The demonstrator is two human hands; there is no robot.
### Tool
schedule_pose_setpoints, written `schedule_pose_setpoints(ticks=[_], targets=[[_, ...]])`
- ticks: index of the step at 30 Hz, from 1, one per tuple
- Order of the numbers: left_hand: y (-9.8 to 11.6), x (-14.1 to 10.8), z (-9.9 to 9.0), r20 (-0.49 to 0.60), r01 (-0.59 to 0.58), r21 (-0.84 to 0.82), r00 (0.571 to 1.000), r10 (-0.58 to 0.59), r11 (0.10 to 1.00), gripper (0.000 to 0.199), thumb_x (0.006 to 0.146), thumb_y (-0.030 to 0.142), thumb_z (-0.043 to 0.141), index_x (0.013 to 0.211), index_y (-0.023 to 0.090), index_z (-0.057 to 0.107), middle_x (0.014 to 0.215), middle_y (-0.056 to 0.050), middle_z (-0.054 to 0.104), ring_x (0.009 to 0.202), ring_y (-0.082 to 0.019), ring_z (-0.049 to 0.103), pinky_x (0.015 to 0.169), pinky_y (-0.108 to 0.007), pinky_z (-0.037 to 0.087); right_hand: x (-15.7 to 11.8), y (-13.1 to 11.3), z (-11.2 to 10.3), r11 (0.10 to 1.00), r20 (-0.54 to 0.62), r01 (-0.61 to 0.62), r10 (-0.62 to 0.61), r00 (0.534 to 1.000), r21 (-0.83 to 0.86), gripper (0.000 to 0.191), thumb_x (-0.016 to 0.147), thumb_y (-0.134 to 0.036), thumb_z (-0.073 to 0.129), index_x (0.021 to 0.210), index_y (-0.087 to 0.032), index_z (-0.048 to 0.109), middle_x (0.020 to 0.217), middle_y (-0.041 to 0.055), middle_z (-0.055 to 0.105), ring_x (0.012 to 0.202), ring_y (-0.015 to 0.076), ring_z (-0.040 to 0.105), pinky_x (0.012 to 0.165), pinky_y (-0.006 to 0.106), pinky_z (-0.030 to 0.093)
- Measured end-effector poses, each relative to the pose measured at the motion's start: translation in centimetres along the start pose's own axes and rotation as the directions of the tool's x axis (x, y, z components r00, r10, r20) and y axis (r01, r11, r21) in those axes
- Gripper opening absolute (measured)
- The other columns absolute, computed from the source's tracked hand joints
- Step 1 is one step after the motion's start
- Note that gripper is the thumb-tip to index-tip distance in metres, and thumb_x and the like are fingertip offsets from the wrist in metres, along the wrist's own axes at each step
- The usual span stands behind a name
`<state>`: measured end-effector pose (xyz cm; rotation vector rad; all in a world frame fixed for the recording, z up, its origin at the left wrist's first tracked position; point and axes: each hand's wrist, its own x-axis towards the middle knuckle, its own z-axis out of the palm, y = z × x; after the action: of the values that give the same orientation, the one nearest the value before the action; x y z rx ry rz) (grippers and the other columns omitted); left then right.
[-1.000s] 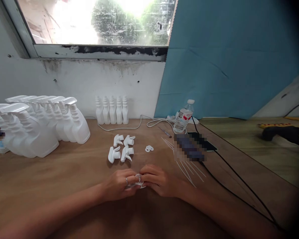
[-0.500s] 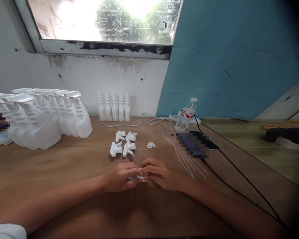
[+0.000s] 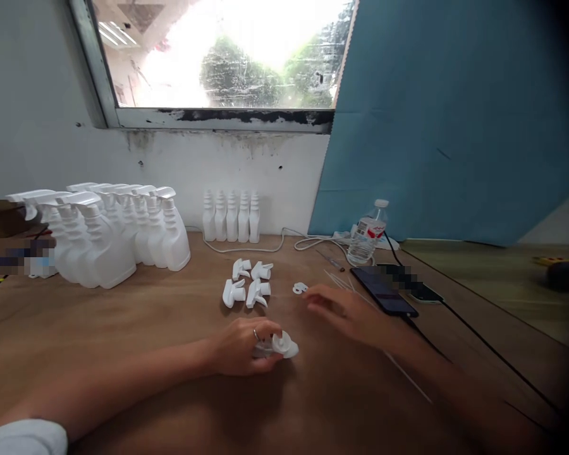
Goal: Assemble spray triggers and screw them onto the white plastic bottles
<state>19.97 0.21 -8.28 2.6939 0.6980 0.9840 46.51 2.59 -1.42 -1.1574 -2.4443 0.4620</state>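
Observation:
My left hand [image 3: 246, 346], with a ring on one finger, is closed around a white trigger spray head [image 3: 281, 343] low over the table. The round collar of the spray head faces up between thumb and fingers. My right hand [image 3: 339, 309] is apart from it, fingers stretched toward a few small white ring washers [image 3: 299, 288]. Its fingertips are right beside the washers; whether they touch is unclear. Several loose trigger spray heads [image 3: 247, 284] lie grouped on the table beyond my left hand.
White spray bottles [image 3: 109, 253] with heads fitted stand at left. Several bottles without heads [image 3: 231, 221] line the wall. A water bottle [image 3: 367, 234], a phone [image 3: 384, 292], thin white tubes [image 3: 410, 379] and cables lie at right on the wooden table [image 3: 171, 303].
My right hand has let go of the spray head and moved right and forward to the washers. My left hand keeps its hold. The camera view has tilted up and turned slightly left.

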Motion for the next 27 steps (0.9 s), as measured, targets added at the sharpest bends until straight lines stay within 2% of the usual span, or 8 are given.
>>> schedule_pose_setpoints(ticks=[2, 4, 6, 8, 11, 20, 24, 27], targets=[[-0.1, 0.0, 0.0, 0.000, 0.031, -0.003, 1.000, -0.031, 1.000, 0.029, 0.080, 0.031, 0.060, 0.106, 0.018, 0.052, 0.087, -0.004, 0.068, 0.072, -0.014, 0.064, 0.065, -0.021, 0.049, 0.1, 2.6, -1.3, 0.946, 0.015, -0.174, 0.185, 0.983, -0.274, 0.033, 0.091, -0.042, 0.045, 0.075, -0.017, 0.061, 0.075, 0.0077, 0.065, 0.070, 0.0214, 0.062, 0.063, 0.031, 0.045], [-0.1, 0.1, 0.1, 0.012, -0.012, -0.014, 1.000, 0.012, 1.000, 0.029, 0.080, 0.028, 0.058, 0.106, 0.019, 0.053, 0.092, -0.005, 0.068, 0.076, -0.015, 0.064, 0.069, -0.022, 0.049, -0.1, 5.0, -2.3, 0.862, 0.097, -0.319, 0.383, 0.918, -0.394, 0.038, 0.087, -0.042, 0.048, 0.058, -0.018, 0.050, 0.060, 0.0061, 0.059, 0.058, 0.0201, 0.059, 0.054, 0.028, 0.039], [-0.2, 0.2, 0.2, 0.017, -0.049, -0.017, 0.999, 0.050, 0.999, 0.027, 0.079, 0.026, 0.058, 0.105, 0.018, 0.053, 0.095, -0.007, 0.068, 0.079, -0.015, 0.064, 0.071, -0.023, 0.049, -0.6, 6.6, -2.7, 0.822, 0.303, -0.439, 0.549, 0.779, -0.362, 0.038, 0.083, -0.044, 0.052, 0.055, -0.018, 0.042, 0.052, 0.0034, 0.054, 0.045, 0.0160, 0.054, 0.047, 0.026, 0.035], [-0.3, 0.3, 0.2, 0.009, -0.054, -0.013, 0.999, 0.054, 0.998, 0.027, 0.079, 0.026, 0.058, 0.104, 0.018, 0.054, 0.095, -0.007, 0.068, 0.079, -0.016, 0.063, 0.072, -0.023, 0.049, -1.0, 7.3, -2.9, 0.796, 0.462, -0.531, 0.603, 0.651, -0.291, 0.036, 0.078, -0.045, 0.056, 0.058, -0.019, 0.041, 0.051, 0.0011, 0.054, 0.038, 0.0118, 0.049, 0.043, 0.023, 0.033], [-0.2, 0.4, 0.2, 0.007, -0.072, -0.026, 0.997, 0.072, 0.997, 0.026, 0.079, 0.025, 0.057, 0.104, 0.017, 0.053, 0.094, -0.007, 0.068, 0.081, -0.016, 0.063, 0.073, -0.024, 0.049, -1.2, 7.1, -2.8, 0.780, 0.535, -0.570, 0.606, 0.588, -0.258, 0.038, 0.073, -0.046, 0.058, 0.056, -0.019, 0.040, 0.047, -0.0005, 0.051, 0.035, 0.0084, 0.044, 0.040, 0.021, 0.032], [0.2, 0.2, -0.3, 0.033, 0.117, -0.038, 0.993, -0.116, 0.992, 0.032, 0.077, 0.030, 0.061, 0.106, 0.020, 0.053, 0.088, -0.002, 0.067, 0.073, -0.013, 0.062, 0.066, -0.021, 0.048, -0.6, 5.7, -3.9, 0.809, 0.509, -0.546, 0.572, 0.643, -0.219, 0.026, 0.075, -0.027, 0.051, 0.052, -0.017, 0.042, 0.041, -0.0016, 0.048, 0.032, 0.0058, 0.036, 0.035, 0.019, 0.025], [0.4, 0.2, -0.3, 0.023, 0.148, -0.071, 0.989, -0.147, 0.986, 0.036, 0.075, 0.030, 0.063, 0.109, 0.020, 0.053, 0.087, -0.001, 0.066, 0.072, -0.012, 0.061, 0.065, -0.020, 0.047, -0.6, 3.9, -4.9, 0.823, 0.291, -0.567, 0.536, 0.793, 0.030, 0.023, 0.082, -0.033, 0.049, 0.066, -0.018, 0.043, 0.052, -0.0002, 0.058, 0.029, 0.0057, 0.039, 0.033, 0.019, 0.026], [0.3, 0.3, -0.2, 0.016, 0.112, -0.056, 0.994, -0.111, 0.992, 0.035, 0.077, 0.031, 0.062, 0.109, 0.020, 0.054, 0.087, -0.002, 0.066, 0.073, -0.012, 0.061, 0.067, -0.020, 0.047, -0.3, 2.1, -4.7, 0.834, 0.101, -0.379, 0.371, 0.923, 0.401, 0.028, 0.090, -0.045, 0.042, 0.079, -0.020, 0.041, 0.065, 0.0023, 0.065, 0.032, 0.0091, 0.050, 0.033, 0.020, 0.031]])
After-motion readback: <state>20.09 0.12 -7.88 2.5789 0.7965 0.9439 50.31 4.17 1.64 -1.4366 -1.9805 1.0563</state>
